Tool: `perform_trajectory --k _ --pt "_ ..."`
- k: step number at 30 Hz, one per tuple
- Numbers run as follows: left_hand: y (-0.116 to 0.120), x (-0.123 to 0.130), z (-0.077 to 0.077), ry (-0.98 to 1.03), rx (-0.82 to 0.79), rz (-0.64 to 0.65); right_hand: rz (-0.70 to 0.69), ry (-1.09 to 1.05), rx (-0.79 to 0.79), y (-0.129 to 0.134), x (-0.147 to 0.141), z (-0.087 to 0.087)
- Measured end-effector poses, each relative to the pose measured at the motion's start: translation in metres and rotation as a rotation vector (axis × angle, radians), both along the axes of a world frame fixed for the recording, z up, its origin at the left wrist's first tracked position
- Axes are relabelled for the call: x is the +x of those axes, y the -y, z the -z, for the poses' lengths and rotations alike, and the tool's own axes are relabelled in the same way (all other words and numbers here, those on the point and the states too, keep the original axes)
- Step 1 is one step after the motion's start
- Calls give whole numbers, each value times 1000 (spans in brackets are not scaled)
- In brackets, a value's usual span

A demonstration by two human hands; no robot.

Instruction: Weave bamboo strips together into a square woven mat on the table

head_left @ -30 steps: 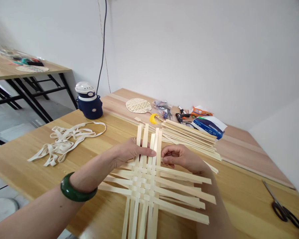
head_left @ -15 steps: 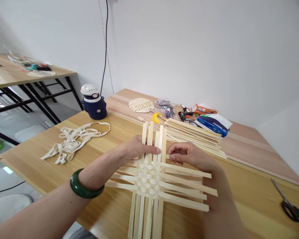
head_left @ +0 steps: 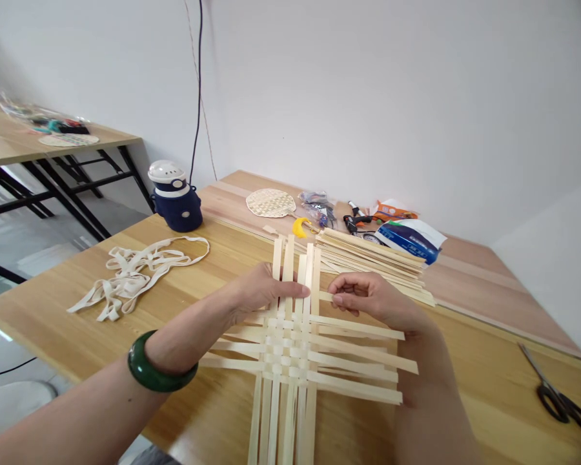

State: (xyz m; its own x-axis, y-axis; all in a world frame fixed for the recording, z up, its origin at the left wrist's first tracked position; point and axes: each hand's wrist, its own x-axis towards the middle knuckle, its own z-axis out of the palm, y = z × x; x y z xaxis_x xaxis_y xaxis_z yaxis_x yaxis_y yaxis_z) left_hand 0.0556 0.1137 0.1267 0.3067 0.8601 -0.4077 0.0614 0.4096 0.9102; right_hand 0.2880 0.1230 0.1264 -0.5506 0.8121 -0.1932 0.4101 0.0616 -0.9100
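A cross-shaped weave of pale flat bamboo strips (head_left: 285, 349) lies over the wooden table, its middle a checkered patch with loose ends on all sides. My left hand (head_left: 266, 289), below a green bangle (head_left: 161, 363), grips the upright strips above that patch, thumb across the front and fingers behind. To the right, my right hand (head_left: 363, 296) pinches the end of a crosswise strip (head_left: 325, 296) between thumb and fingers. That strip runs leftward behind the upright strips, where its far part is hidden.
A bundle of strips (head_left: 372, 261) lies behind the right hand. Scissors (head_left: 556, 394) rest at the right, cream fabric tape (head_left: 140, 271) at the left. Further back are a blue bottle (head_left: 178, 203), a woven fan (head_left: 271, 203), a glue gun (head_left: 356, 223) and a tissue pack (head_left: 409, 240).
My right hand has drawn slightly away from the upright strips, so more of the pinched strip shows. My left hand keeps its grip; the whole view has shifted a little.
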Motion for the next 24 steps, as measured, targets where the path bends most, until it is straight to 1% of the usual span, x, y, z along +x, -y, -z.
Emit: perform_trajectory --k 3,5,12,17,24 --pt "1 1 -2 -10 -18 -7 126 -25 13 -2 2 4" --pt "2 3 -3 -7 -38 -4 170 -18 9 -2 0 5" --pt "3 6 -3 2 -38 -31 70 2 -15 3 -8 0" --pt "2 4 0 8 -48 -13 11 -9 -20 3 -7 -3" --pt "0 2 3 57 -50 14 25 -3 -22 1 -9 -1"
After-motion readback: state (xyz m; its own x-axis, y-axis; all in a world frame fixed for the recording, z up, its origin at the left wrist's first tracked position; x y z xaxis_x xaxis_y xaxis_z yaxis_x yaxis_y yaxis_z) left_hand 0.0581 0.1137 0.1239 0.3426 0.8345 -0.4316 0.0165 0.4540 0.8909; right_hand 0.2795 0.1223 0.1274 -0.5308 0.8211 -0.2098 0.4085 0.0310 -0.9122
